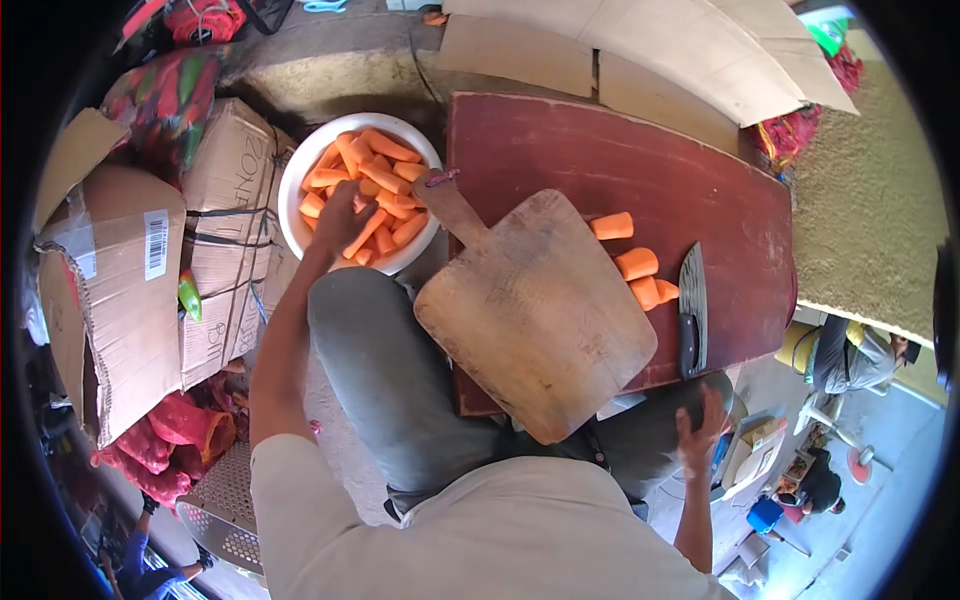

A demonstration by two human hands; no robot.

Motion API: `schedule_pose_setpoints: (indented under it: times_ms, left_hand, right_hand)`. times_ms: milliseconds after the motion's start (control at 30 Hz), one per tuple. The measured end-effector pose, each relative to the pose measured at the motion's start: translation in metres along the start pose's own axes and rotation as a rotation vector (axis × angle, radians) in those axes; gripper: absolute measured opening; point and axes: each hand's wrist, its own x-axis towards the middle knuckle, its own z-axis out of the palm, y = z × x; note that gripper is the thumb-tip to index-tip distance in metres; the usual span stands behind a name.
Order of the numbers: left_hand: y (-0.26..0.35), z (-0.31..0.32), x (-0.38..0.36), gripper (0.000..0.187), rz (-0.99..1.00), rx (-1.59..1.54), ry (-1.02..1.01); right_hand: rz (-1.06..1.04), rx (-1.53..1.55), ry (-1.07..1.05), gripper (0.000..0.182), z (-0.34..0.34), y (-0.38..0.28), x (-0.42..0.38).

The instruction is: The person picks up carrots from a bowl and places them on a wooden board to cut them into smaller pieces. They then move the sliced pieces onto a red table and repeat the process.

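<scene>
One white bowl (292, 205), heaped with cut carrot pieces (385, 165), too many and too overlapped for an exact count. Four loose carrot chunks on the red surface (600, 150): one apart at the top (611, 226), one below it (636, 264), two touching lowest (644, 292) (667, 290). One wooden cutting board (535, 310) with a single handle. One knife (691, 310). Two hands of the wearer: left grip (343, 218) in the bowl, right grip (700, 432) low beside the knee. Three taped cardboard boxes at left (232, 155) (225, 262) (120, 290). Several flattened cardboard sheets at top (640, 50), number unclear. Three other people at the edges (850, 355) (818, 485) (140, 570).
</scene>
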Motion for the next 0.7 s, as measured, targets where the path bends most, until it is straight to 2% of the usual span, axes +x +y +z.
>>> schedule_pose_setpoints:
  times_ms: [33,133,233,333,367,467,500,567,700]
  left_hand:
    - [0.017,-0.022,0.001,0.038,-0.005,-0.023,0.007]
    - [0.092,-0.089,-0.005,0.043,0.071,-0.039,0.007]
    - [0.158,-0.128,-0.024,0.044,0.131,0.106,0.134]
    - [0.254,-0.144,-0.059,0.039,0.043,0.061,0.017]
    - [0.278,-0.139,-0.071,0.038,-0.005,0.051,-0.037]
    - [0.33,-0.092,-0.108,0.043,0.157,-0.018,-0.086]
    - [0.338,-0.073,-0.117,0.045,0.247,0.01,-0.084]
    - [0.341,-0.034,-0.128,0.052,0.268,0.057,-0.146]
    - [0.353,-0.003,-0.142,0.058,0.294,0.095,-0.067]
  right_hand:
    - [0.056,0.153,0.041,0.065,0.002,0.0,0.007]
    - [-0.121,-0.111,0.208,0.065,-0.003,-0.018,0.039]
    - [-0.254,-0.185,0.06,0.068,-0.002,-0.031,0.065]
    - [-0.258,-0.171,-0.102,0.065,0.006,-0.035,0.078]
    - [-0.294,-0.153,-0.077,0.064,0.011,-0.032,0.082]
    - [-0.348,-0.071,-0.032,0.06,0.021,-0.028,0.095]
    - [-0.331,-0.024,-0.038,0.058,0.019,-0.037,0.098]
    - [-0.289,0.03,-0.049,0.054,0.018,-0.048,0.105]
    - [-0.218,-0.013,-0.017,0.048,0.02,-0.047,0.12]
